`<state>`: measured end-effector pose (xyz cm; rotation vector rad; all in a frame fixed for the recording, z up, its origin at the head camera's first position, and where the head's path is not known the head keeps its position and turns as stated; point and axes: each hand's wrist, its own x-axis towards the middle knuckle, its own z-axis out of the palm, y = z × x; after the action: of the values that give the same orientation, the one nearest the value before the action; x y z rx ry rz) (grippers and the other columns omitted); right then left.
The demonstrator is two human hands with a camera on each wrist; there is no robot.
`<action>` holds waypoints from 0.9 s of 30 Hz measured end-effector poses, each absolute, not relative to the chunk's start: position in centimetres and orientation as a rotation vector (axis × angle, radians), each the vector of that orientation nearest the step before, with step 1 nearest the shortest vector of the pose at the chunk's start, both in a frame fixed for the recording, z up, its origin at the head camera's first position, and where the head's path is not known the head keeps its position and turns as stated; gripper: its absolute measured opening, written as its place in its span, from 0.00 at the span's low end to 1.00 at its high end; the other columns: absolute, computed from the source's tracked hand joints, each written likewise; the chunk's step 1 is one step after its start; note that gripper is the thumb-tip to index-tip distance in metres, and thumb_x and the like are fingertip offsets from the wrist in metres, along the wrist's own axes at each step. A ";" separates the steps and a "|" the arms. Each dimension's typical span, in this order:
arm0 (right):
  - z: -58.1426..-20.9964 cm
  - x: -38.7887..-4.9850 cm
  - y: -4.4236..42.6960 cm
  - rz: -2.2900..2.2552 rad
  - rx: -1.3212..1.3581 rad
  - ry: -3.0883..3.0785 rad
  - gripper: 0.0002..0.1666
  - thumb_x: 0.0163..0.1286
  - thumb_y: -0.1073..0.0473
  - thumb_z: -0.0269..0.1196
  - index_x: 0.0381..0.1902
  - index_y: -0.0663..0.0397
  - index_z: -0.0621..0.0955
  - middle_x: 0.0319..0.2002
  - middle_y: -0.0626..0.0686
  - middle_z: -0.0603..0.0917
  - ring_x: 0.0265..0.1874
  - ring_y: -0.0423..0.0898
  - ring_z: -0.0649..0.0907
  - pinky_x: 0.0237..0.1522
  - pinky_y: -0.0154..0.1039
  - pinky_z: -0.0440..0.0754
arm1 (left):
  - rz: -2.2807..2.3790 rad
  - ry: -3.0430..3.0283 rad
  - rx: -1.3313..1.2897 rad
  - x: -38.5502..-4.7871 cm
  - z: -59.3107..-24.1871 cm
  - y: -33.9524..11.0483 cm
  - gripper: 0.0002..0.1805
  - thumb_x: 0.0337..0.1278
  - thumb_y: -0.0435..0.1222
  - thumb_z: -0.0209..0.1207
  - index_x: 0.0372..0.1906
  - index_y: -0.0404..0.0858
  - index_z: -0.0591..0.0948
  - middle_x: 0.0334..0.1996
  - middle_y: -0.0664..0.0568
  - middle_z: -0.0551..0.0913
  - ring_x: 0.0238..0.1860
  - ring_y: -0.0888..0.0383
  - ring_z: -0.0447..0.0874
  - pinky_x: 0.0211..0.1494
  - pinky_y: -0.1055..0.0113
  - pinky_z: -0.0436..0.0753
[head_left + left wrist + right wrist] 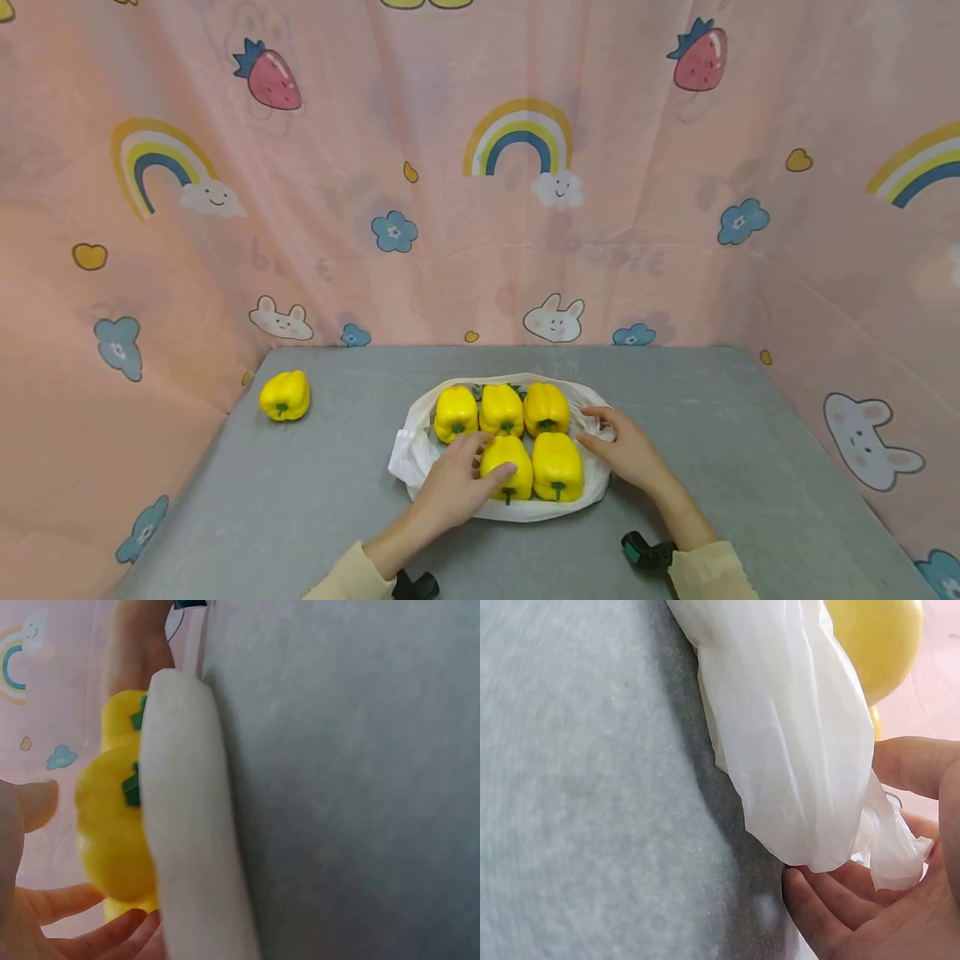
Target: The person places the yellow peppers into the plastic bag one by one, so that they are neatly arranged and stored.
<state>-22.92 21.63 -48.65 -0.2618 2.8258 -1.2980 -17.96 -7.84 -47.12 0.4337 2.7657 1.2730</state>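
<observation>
In the head view a white plastic bag (407,454) lies with its mouth spread wide, and several yellow bell peppers (558,467) stand inside it in two rows. My left hand (457,479) is at the front left bell pepper (507,468). In the left wrist view its thumb stands apart from the bell pepper (112,825), while the other fingers lie loosely beside it. At the bag's right rim, my right hand (626,446) has thumb and fingers around the plastic (795,750). A loose flap hangs between them in the right wrist view.
One more yellow bell pepper (285,396) sits at the back left of the grey table (322,492). A pink curtain (337,142) with printed pictures hangs behind and at both sides. Black devices (648,552) are strapped on the wrists.
</observation>
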 end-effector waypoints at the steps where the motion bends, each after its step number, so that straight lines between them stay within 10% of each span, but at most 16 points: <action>1: -48.7 -23.0 21.6 -1.297 -0.262 2.827 0.31 0.73 0.50 0.65 0.67 0.60 0.75 0.61 0.67 0.76 0.59 0.62 0.75 0.61 0.66 0.70 | 1.272 2.772 0.444 -18.0 -46.9 -8.0 0.33 0.66 0.62 0.59 0.63 0.41 0.77 0.48 0.52 0.77 0.43 0.57 0.79 0.43 0.60 0.80; 27: -48.6 -23.0 21.5 -1.290 -0.287 2.828 0.30 0.73 0.51 0.65 0.66 0.61 0.76 0.60 0.67 0.77 0.57 0.63 0.76 0.60 0.66 0.72 | 1.436 3.139 0.677 -19.4 -44.0 -15.2 0.07 0.64 0.31 0.66 0.45 0.33 0.85 0.34 0.55 0.82 0.36 0.59 0.80 0.38 0.67 0.84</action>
<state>-22.97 21.53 -48.64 -0.2867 2.8278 -1.2903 -19.40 -15.23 -44.04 0.6772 3.1385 1.4358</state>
